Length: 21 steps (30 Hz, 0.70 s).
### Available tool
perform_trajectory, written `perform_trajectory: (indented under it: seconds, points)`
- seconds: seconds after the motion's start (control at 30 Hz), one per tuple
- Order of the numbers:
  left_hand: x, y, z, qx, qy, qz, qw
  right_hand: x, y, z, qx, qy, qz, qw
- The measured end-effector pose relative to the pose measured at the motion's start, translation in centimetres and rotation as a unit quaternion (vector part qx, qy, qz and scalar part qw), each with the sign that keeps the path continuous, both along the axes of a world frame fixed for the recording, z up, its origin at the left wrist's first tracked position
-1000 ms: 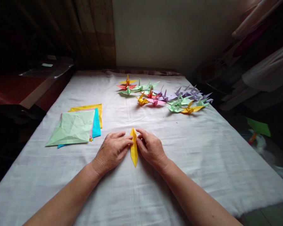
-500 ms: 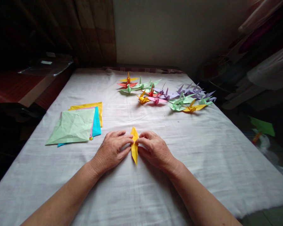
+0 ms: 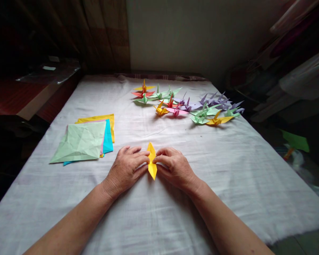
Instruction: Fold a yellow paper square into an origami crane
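Between my hands is a narrow yellow folded origami paper [image 3: 152, 170], pointed at its far and near ends. My left hand [image 3: 127, 164] grips its left edge with thumb and fingers. On the other side, my right hand [image 3: 174, 166] pinches its right edge near the middle. Both hands rest low over the cloth-covered table, and my fingertips hide parts of the paper's long edges.
A pile of square paper sheets [image 3: 82, 140], pale green on top with blue, pink and yellow below, lies to the left. Several folded paper cranes [image 3: 176, 111] in mixed colours stand at the back right. The table [image 3: 117, 219] has a whitish cloth.
The near end of the yellow paper now looks shorter and wider, its tip tilted up or drawn farther from me. Both hands stay in nearly the same place.
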<state>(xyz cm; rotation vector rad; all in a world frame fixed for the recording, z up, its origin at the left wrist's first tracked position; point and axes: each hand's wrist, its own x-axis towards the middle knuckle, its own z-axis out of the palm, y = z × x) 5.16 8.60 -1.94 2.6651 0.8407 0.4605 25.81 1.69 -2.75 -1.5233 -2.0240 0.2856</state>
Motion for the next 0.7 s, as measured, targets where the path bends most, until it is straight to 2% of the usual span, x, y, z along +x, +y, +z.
perform_trajectory:
  seconds: [0.33, 0.47, 0.7]
  points:
    - [1.4, -0.2, 0.3, -0.038, -0.059, 0.074, 0.995, -1.1, 0.6, 0.8, -0.063, 0.039, -0.088, 0.993]
    - [1.7, -0.4, 0.3, -0.031, -0.056, 0.107, 0.992, -1.7, 0.8, 0.6, -0.061, 0.030, -0.129, 0.989]
    - [1.8, -0.3, -0.3, -0.019, -0.061, 0.129, 0.990, -2.1, 0.8, 0.5, -0.052, 0.016, -0.149, 0.987]
